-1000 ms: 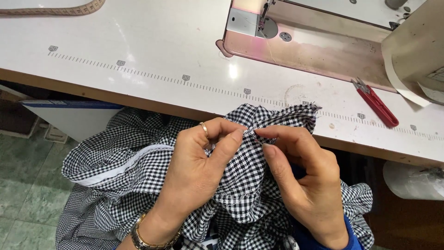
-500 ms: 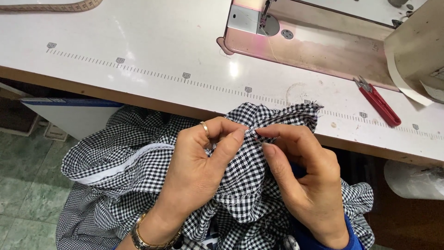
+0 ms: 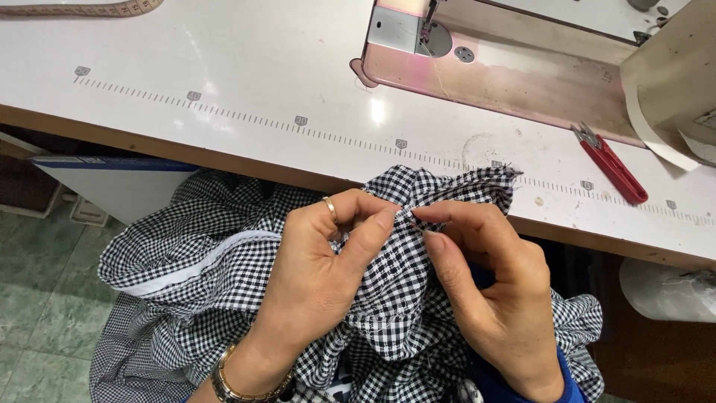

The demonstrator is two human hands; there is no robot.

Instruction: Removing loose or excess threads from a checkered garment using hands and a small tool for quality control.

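White and smooth, the desk (image 3: 224, 82) fills the top of the view, with a printed ruler line along its near edge. A sewing machine (image 3: 514, 71) with a pinkish base sits at the far side of the desk.

Below the desk edge, a big heap of black-and-white checked cloth (image 3: 194, 261) lies in the person's lap, and one bunched corner rests up on the desk edge. A white strip runs along one fold of the cloth.

Both hands work at that bunched corner. The left hand (image 3: 321, 276), with a ring and a wristwatch, has its grip pinched shut on a fold of the cloth. The right hand (image 3: 492, 291) has its grip closed on the cloth too, just beside the left thumb, and seems to pinch something thin there; it is too small to tell what.

Red thread snips (image 3: 610, 163) lie on the desk, to the right of the cloth corner. A tape measure (image 3: 82, 9) lies at the far left of the desk.

If something sharp is between those fingers, it could prick a fingertip, because the fingers sit so close together. The fold could also slip out if the pinch gets loose.
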